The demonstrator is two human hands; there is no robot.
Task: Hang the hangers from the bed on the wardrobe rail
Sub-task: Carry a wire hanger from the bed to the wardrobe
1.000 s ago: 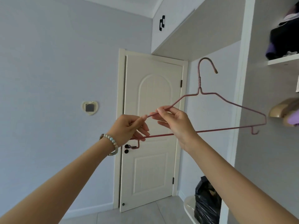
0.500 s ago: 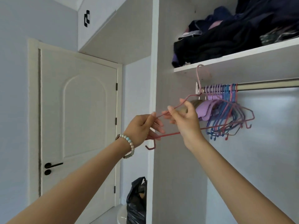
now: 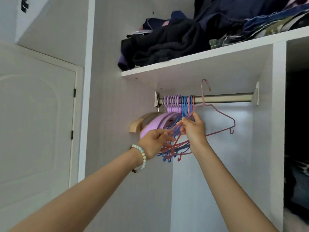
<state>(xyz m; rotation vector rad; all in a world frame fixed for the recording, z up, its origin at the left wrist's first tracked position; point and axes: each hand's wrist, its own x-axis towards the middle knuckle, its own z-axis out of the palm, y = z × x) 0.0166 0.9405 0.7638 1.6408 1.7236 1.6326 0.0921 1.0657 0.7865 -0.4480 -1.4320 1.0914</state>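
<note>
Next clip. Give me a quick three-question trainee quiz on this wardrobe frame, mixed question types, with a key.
1. True or false: the hook of the pink wire hanger already rests on the rail.
2. What lies on the shelf above? A) dark clothes B) shoes C) boxes
3. Which hand wears the bead bracelet?
Key: 1 false, the hook stands above the rail; 2 A; 3 left hand.

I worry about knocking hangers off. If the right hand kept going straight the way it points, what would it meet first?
Probably the bunch of blue and red wire hangers already on the rail: the right hand, gripping the pink hanger, points up and left at them. Depth is unclear.
</note>
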